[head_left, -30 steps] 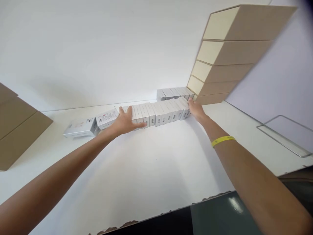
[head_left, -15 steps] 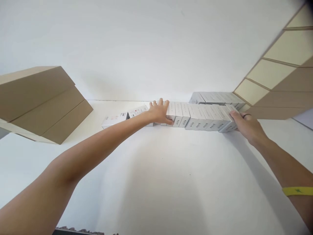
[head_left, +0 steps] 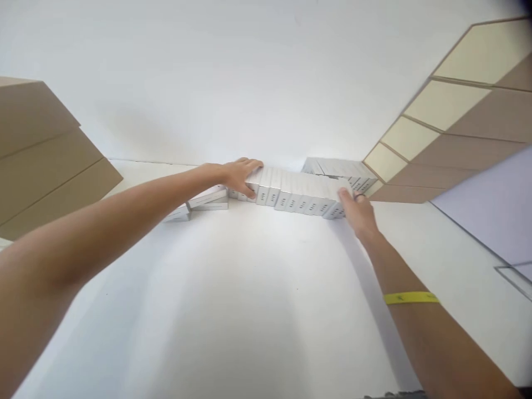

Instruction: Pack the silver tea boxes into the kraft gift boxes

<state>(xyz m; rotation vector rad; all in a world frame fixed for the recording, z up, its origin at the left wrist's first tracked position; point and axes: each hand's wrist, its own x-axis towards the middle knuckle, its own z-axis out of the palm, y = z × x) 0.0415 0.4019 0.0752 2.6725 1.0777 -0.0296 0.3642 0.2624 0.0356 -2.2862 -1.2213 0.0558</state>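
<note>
A row of small white boxes (head_left: 301, 191) stands side by side on the white surface, close to the wall. My left hand (head_left: 243, 176) grips the row at its left end, thumb on the front and fingers over the top and back. At the right end, my right hand (head_left: 358, 209) presses against the last box, with a ring on one finger. Behind the right part of the row stands a second row of white boxes (head_left: 338, 166). Several loose white boxes (head_left: 208, 198) lie left of the row, partly hidden by my left forearm.
Stacked brown cartons (head_left: 45, 144) stand at the left. More cartons (head_left: 457, 133), stacked with pale ends showing, rise at the right against the wall (head_left: 249, 72). The white surface (head_left: 241, 288) stretches toward me.
The view has shifted, so the boxes and both hands appear further left. The loose boxes at the left now lie differently, with their printed faces no longer showing. Both hands remain at the row.
</note>
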